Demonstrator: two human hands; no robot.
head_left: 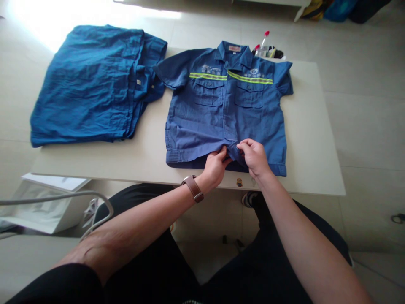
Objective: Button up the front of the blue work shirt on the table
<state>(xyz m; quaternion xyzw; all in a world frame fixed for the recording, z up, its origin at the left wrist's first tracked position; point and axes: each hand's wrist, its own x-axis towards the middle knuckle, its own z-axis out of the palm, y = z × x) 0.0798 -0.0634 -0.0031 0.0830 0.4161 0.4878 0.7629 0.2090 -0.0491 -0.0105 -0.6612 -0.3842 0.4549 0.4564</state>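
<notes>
Almost touching, left hand (pixel 217 165) and right hand (pixel 254 157) each pinch the bottom hem of the shirt (pixel 221 105), which runs lengthwise straight away from both, collar farthest.

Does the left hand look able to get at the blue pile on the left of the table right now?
Probably yes: only bare table lies between the left hand and the blue pile. But the hand is pinching the shirt hem and would have to let go first.
</notes>
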